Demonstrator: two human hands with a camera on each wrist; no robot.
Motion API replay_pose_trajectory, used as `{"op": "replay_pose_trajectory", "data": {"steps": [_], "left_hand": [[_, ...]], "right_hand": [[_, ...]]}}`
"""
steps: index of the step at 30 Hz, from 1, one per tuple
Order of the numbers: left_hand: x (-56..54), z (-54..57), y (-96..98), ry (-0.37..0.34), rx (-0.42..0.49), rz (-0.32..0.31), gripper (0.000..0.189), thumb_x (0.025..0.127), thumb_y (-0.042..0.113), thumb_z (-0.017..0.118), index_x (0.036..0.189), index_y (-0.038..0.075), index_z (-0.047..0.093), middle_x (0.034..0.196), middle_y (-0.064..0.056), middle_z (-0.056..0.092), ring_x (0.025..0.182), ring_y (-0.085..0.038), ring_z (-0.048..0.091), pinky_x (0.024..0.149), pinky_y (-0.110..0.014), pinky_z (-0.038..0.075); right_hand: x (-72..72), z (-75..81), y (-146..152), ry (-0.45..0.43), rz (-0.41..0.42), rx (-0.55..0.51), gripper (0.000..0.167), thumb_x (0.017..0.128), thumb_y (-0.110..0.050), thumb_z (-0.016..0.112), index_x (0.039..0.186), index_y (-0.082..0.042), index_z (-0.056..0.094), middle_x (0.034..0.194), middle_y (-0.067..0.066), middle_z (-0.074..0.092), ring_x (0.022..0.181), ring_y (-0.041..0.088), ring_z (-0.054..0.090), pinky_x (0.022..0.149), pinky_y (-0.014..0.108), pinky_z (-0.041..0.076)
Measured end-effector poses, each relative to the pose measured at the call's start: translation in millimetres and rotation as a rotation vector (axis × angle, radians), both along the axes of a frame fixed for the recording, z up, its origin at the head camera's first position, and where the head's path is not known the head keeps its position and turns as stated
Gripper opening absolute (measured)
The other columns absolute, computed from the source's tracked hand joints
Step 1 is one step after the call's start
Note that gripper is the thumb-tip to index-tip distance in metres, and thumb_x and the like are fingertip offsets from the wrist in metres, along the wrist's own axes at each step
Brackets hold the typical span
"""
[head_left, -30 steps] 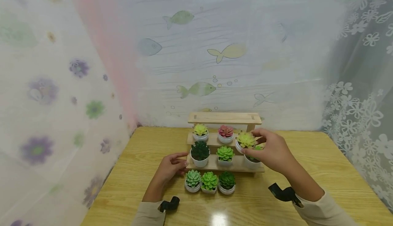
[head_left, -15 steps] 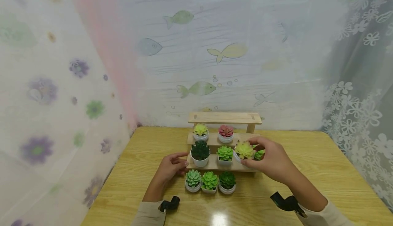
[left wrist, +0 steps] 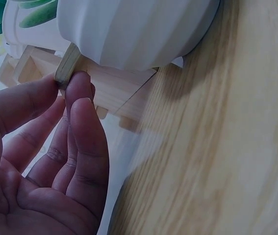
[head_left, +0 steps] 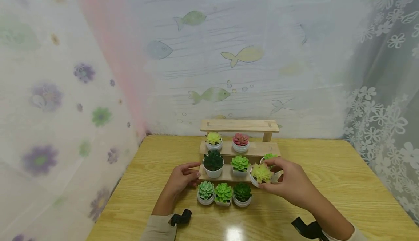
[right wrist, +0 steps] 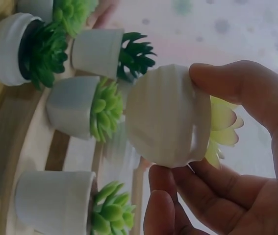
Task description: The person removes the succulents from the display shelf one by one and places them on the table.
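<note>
A yellow potted succulent [head_left: 261,172] in a ribbed white pot [right wrist: 165,115] is gripped by my right hand [head_left: 291,184], thumb on one side and fingers on the other. It hangs in front of the right end of a tiered wooden stand [head_left: 239,125], overlapping the lower shelf. My left hand [head_left: 181,177] pinches the left end of that shelf [left wrist: 69,63] between thumb and fingers. On the lower shelf stand a dark green succulent [head_left: 213,163], a bright green one [head_left: 240,164] and another green one [head_left: 270,156], partly hidden behind my right hand.
The middle shelf carries a yellow succulent [head_left: 214,139] and a red one [head_left: 240,141]. Three more pots line the wooden table [head_left: 131,197] before the stand: pale green [head_left: 206,192], bright green [head_left: 223,193] and dark green [head_left: 242,193]. A fish-printed curtain [head_left: 209,52] hangs behind.
My right hand has brought the yellow succulent down and towards me, from middle-shelf height to the lower shelf's front edge. The left hand stays in place.
</note>
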State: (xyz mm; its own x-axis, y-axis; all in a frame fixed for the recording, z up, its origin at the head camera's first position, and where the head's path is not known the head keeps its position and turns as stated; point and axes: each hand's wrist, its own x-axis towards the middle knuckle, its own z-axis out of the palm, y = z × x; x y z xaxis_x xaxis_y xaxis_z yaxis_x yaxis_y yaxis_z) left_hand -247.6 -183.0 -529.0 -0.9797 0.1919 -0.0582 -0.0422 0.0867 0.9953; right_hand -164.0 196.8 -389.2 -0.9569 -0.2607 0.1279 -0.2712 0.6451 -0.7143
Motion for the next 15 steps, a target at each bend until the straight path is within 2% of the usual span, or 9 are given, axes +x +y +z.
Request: {"op": "replay_pose_trajectory", "data": {"steps": [8, 15], "left_hand": [[0.1, -1.1, -0.3, 0.002, -0.013, 0.004, 0.046, 0.097, 0.008, 0.073, 0.142, 0.002, 0.062, 0.107, -0.016, 0.077, 0.081, -0.021, 0.077, 0.071, -0.034, 0.063], [0.0, -0.5, -0.1, 0.006, -0.008, 0.001, 0.048, 0.097, 0.009, 0.073, 0.142, 0.002, 0.061, 0.107, -0.016, 0.077, 0.080, -0.020, 0.076, 0.070, -0.034, 0.063]], "right_hand": [[2.3, -16.4, 4.6, -0.033, 0.011, 0.004, 0.065, 0.077, -0.037, 0.093, 0.131, -0.011, 0.067, 0.124, 0.004, 0.069, 0.104, 0.020, 0.064, 0.067, 0.026, 0.056], [5.0, -27.4, 7.7, -0.066, -0.008, 0.030, 0.067, 0.076, -0.040, 0.093, 0.131, -0.011, 0.067, 0.126, 0.004, 0.070, 0.105, 0.020, 0.065, 0.067, 0.026, 0.054]]}}
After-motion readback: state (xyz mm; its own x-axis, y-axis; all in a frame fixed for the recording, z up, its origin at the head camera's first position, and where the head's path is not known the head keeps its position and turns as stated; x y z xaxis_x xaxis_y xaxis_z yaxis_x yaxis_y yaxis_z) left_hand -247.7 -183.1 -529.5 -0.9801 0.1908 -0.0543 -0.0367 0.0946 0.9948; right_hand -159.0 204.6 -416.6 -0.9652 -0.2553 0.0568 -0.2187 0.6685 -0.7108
